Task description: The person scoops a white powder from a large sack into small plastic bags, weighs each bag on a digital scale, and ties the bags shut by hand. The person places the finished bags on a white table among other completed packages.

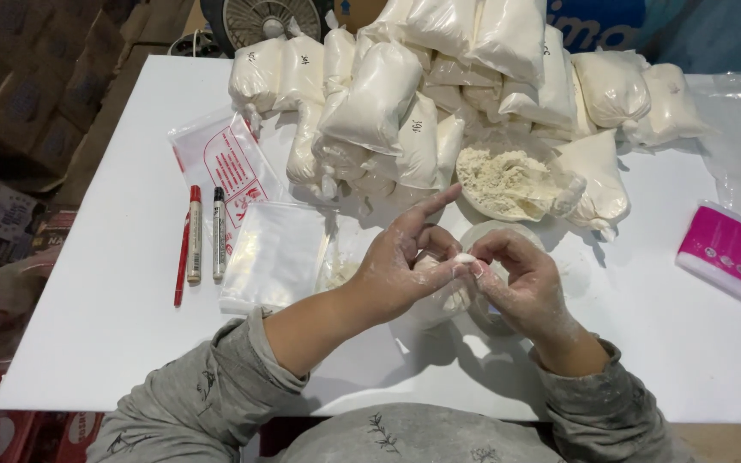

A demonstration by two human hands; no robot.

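Hands dusted with pale powder meet at the middle of a white counter (113, 283), seen from above. The left hand (400, 261) and right hand (516, 283) both pinch the twisted neck of a small clear bag of powder (448, 296) — thumbs and fingers closed on it where the fingertips touch, the left index finger pointing out straight. The bag's body sits on the counter under the hands, over a round container that is mostly hidden.

Just beyond lies an open bag of loose cream powder (508, 182), and behind it a heap of filled, tied powder bags (439, 77) stretches across the far side. To the left lie a stack of empty clear bags (272, 253), a red marker (194, 233) and a black-tipped marker (219, 231), side by side. A pink-and-white box (731, 253) rests at the right edge. Grey sleeves cover both forearms.
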